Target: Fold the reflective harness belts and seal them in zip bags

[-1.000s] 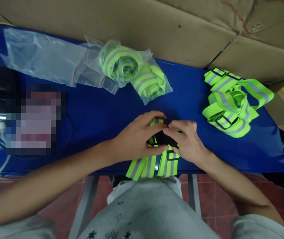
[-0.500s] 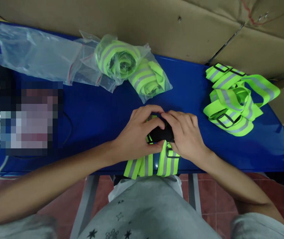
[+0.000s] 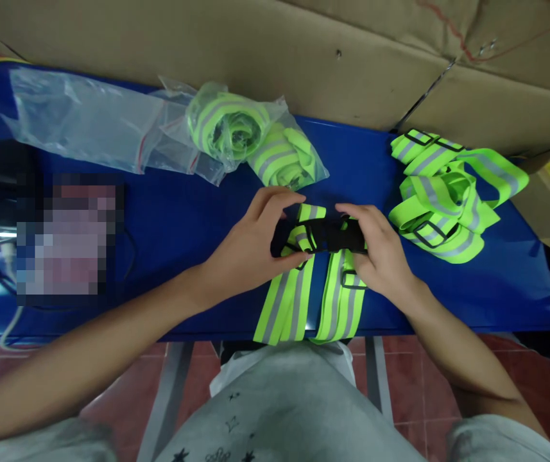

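Over a blue table (image 3: 183, 224) backed by cardboard (image 3: 255, 51), my left hand (image 3: 243, 250) and right hand (image 3: 385, 256) gripped a strap (image 3: 336, 236). Red tiles (image 3: 404, 385) lay below.

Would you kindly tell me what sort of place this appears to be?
It looks like a small workshop or packing area, though I can't be certain: bagged reflective straps and a loose pile of straps lie on a blue table, backed by what appears to be cardboard.
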